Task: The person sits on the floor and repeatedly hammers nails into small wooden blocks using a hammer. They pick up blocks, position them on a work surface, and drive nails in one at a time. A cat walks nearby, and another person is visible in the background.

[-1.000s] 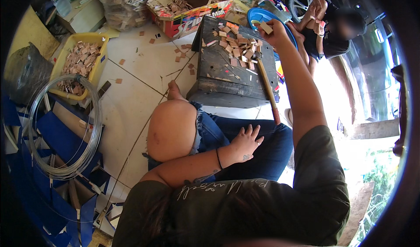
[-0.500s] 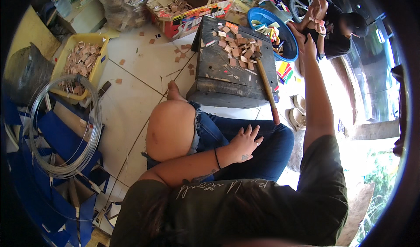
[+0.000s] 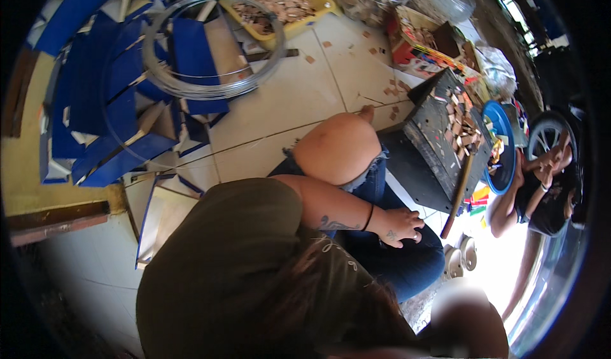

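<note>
My left hand (image 3: 400, 227) rests on my jeans (image 3: 407, 260) over the thigh, its fingers loosely bent and apart, holding nothing. Nearest to it is a long wooden handle (image 3: 457, 197), which leans against the dark box-like stand (image 3: 425, 149); what sits on its upper end is hard to make out. Small flat wooden pieces (image 3: 463, 130) lie heaped on top of the stand. My right hand is out of the picture; only a dark sleeve at the lower right belongs to that arm.
Wire coil (image 3: 153, 60) over blue panels (image 3: 95, 104) at left. A yellow tray (image 3: 328, 4) and a printed carton (image 3: 404, 60) hold wooden pieces. Beyond the stand are a blue basin (image 3: 507, 174) and another person (image 3: 541, 197). Pale clogs (image 3: 453, 262) stand at right.
My view has swung left, so the stand and basin appear farther right. My right arm, stretched toward the other person before, has left the view. My left hand stays on the thigh, fingers more bent.
</note>
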Demonstrator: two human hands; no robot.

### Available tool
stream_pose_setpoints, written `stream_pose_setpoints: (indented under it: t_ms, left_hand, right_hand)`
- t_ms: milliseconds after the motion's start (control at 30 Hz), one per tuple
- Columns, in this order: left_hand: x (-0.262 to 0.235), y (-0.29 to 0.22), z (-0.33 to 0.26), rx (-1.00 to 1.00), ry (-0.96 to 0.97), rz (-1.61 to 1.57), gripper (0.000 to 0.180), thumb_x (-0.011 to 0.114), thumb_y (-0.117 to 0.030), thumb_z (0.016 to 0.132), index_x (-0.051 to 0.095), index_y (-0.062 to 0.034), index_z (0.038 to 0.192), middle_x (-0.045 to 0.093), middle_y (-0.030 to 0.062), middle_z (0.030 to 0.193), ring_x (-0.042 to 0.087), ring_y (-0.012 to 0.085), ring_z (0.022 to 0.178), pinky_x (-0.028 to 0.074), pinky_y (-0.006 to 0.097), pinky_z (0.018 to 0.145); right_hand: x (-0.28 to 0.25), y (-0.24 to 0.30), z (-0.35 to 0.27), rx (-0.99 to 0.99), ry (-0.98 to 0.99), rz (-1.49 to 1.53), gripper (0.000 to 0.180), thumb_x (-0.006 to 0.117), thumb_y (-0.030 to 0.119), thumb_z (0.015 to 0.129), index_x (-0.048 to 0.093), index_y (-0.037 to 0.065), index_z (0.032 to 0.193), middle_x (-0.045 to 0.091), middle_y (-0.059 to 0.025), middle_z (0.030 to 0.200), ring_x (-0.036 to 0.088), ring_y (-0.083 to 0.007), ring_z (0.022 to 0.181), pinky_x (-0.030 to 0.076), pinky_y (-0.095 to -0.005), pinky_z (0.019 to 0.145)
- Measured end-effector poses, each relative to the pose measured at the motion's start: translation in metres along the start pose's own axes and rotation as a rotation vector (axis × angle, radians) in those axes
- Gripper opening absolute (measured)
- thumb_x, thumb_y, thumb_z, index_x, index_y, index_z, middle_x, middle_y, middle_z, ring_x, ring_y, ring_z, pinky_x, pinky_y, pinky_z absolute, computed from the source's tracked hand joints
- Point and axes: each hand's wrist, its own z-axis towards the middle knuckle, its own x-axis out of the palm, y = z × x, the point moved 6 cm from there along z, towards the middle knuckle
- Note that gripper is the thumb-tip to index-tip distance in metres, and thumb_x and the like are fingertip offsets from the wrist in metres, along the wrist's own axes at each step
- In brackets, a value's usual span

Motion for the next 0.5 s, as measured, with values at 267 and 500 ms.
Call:
stream_pose_setpoints:
  t_ms: [267,500]
  left_hand:
    - [-0.001,0.001,-0.007,0.107,-0.088,0.07,0.046,0.072,-0.021,0.074,0.059,-0.0184,0.118,0.045,0.0121,0.121,0.044,0.0307,0.114,0.04,0.044,0.095]
    - [-0.001,-0.001,-0.011,0.152,-0.089,0.168,0.053,0.072,-0.02,0.074,0.054,-0.0203,0.125,0.044,0.0124,0.126,0.044,0.0306,0.116,0.042,0.044,0.094]
  right_hand:
    - [0.01,0.043,0.004,-0.068,-0.067,0.102,0.043,0.049,0.03,0.096,0.047,0.005,0.13,0.052,-0.0133,0.125,0.059,-0.0234,0.102,0.048,-0.0347,0.085]
    - [-0.018,0.065,-0.015,-0.069,-0.184,0.117,0.045,0.049,0.032,0.095,0.045,0.004,0.131,0.053,-0.0132,0.124,0.059,-0.0228,0.101,0.049,-0.0341,0.083]
